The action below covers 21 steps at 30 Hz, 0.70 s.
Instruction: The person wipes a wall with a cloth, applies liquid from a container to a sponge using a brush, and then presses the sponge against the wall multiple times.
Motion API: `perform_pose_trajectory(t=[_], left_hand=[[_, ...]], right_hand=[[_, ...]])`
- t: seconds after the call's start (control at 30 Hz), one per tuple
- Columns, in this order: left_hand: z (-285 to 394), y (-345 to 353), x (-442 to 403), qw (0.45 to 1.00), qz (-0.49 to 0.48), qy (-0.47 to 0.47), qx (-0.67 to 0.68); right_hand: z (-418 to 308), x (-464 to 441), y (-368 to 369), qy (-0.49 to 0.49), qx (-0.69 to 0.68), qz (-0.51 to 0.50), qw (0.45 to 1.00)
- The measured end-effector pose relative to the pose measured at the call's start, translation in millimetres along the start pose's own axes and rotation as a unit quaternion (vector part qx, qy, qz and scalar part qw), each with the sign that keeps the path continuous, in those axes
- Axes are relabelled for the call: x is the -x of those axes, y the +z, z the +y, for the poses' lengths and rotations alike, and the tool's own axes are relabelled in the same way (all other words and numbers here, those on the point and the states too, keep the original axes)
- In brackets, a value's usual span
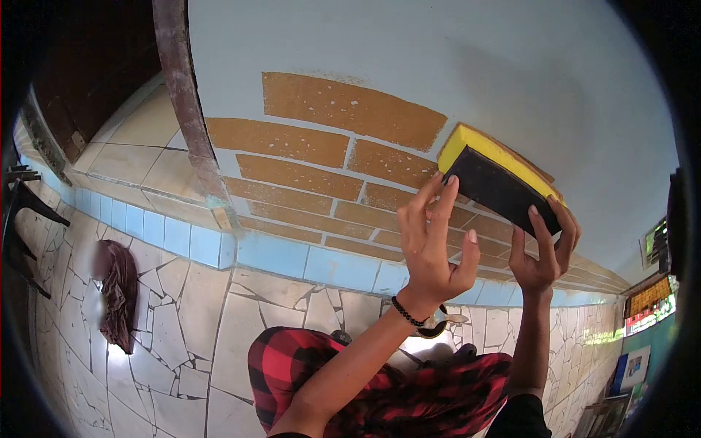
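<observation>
A yellow sponge block (504,162) with a black back is held against the wall, its yellow side toward the painted bricks. My right hand (544,252) grips its lower right end, fingers bent over the back and edge. At the other end, my left hand (436,252) touches the black back with its fingertips, fingers stretched and thumb spread away. Brown brick shapes (354,109) with pale speckles cover part of the light grey wall (409,44). Below my left wrist, a small round container (432,332) with a light-coloured utensil across its rim is partly hidden by my forearm.
Light blue tiles (274,253) edge the wall's foot above a broken-tile floor (182,365). A dark crumpled cloth (119,296) lies at left, near a black chair (33,212). A doorway with a worn wooden frame (179,80) opens at upper left.
</observation>
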<state>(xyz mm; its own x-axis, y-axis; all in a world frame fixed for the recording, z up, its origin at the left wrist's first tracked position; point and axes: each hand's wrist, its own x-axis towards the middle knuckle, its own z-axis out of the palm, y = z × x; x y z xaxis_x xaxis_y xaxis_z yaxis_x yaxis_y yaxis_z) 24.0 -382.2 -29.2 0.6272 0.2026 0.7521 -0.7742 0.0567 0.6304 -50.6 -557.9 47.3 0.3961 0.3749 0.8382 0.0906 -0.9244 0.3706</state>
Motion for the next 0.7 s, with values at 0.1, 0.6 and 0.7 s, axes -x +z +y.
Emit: perform_pose_trajectory(t=[0.1, 0.6, 0.7], left_hand=[[0.6, 0.6, -0.2, 1.000, -0.001, -0.006, 0.006], [1.4, 0.3, -2.2, 1.000, -0.014, 0.015, -0.022], [1.6, 0.4, -3.0, 0.999, -0.013, 0.018, -0.024]], right_hand=[[-1.0, -0.9, -0.9, 0.004, -0.002, -0.005, 1.000], [1.5, -0.4, 1.8, 0.015, -0.012, 0.004, 1.000], [4.4, -0.3, 3.6, 0.012, -0.012, 0.006, 1.000]])
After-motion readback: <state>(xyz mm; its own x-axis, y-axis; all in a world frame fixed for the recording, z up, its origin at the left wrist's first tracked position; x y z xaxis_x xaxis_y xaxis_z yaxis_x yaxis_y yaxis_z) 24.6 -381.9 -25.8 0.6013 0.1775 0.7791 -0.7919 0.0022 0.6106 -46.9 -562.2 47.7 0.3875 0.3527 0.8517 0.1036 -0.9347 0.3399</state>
